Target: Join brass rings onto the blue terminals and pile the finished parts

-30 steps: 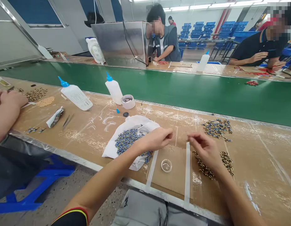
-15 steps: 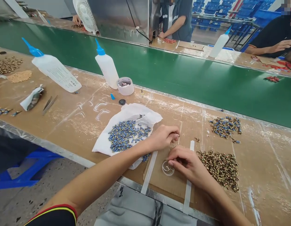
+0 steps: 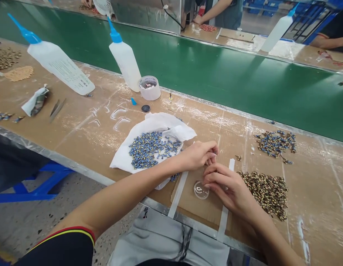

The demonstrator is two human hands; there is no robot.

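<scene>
My left hand is closed in a pinch above the cardboard, right of the white sheet; what its fingertips hold, if anything, is too small to make out. Just below and to the right, my right hand also has its fingers pinched together, their contents hidden. A small clear round dish lies by the right fingertips. On the white sheet is a heap of small blue and yellow parts. Beside my right wrist spreads a pile of small brown and gold parts.
Behind stand two white squeeze bottles with blue nozzles, next to a tape roll. Tweezers lie at left. A smaller pile of blue and brown parts sits at right. A green belt runs beyond; other people work across it.
The view has tilted downward, so the table sits higher in the picture. A back-right part of the white sheet now looks lifted or folded over. Both hands remain close together, fingers pinched.
</scene>
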